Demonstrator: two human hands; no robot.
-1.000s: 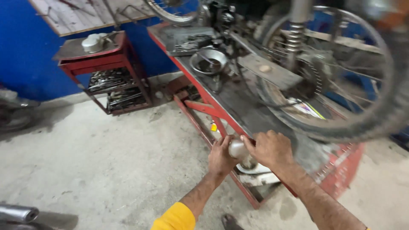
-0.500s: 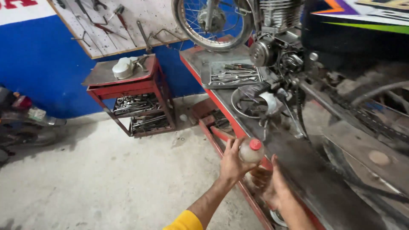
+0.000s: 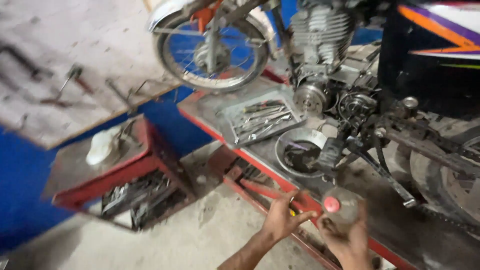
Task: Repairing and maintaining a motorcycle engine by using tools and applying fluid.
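Note:
My right hand (image 3: 350, 242) is closed around a small clear plastic bottle (image 3: 347, 210) with a red cap (image 3: 331, 204), held low over the edge of the red lift table (image 3: 260, 167). Just left of the cap, my left hand (image 3: 282, 220) has its fingers spread and holds nothing, fingertips almost at the cap. A motorcycle stands on the table, its engine (image 3: 320, 45) above and beyond the bottle. Under the engine sits a metal bowl (image 3: 300, 152) of dark liquid.
A metal tray of hand tools (image 3: 260, 117) lies on the table beside the front wheel (image 3: 212, 50). To the left stands a red tool cart (image 3: 115, 172) with a white object (image 3: 102, 145) on top. A board hung with tools (image 3: 65, 65) covers the blue wall.
The bottle has passed from my left hand to my right. My left hand has opened beside the cap. The view has swung up and closer to the engine.

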